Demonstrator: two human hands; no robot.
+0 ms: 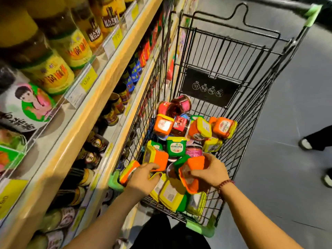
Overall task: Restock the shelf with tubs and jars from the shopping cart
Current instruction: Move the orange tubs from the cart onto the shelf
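**Cart** (251, 123): black wire with green plastic corner guards (201, 229), standing just beside the shelf (100, 97) on your left. Its rear flap carries a black placard (210, 87) with four crossed-circle icons; the print above them is too small to read.

**Contents:** a loose heap of tubs (224, 127). They are squarish plastic with orange or green bodies and yellow, orange or green lids, lying at all angles. A green tub (176, 147) stands upright mid-heap, its white label in Chinese script that you cannot make out. Round jars (181, 103) with red and pink labels lie on their sides at the far end.

**Your right hand** (213, 171): fingers (195, 175) and thumb are curled round an orange tub (194, 164), held tilted at the near end of the cart. There is a dark beaded bracelet (224, 184) at the wrist.

**Your left hand** (143, 178): fingers lie on the lower edge of a yellow-lidded tub (158, 157), which is on its side by the cart's left wall. You cannot tell whether they clasp it.

**Shelf:** pale wood-look edges with clear tag rails.
- Upper tier: glass shelf jars (53, 76) with yellow-and-red labels in Chinese script.
- A yellow price tag (88, 80) reads 12.00; the other tags are blurred.
- Lower tiers: rows of dark jars (116, 103) with red, yellow and blue labels.

**Surroundings:** a grey tiled floor (287, 177). Another person's shoes (305, 143) and dark trouser legs are at the right edge, well apart from the cart
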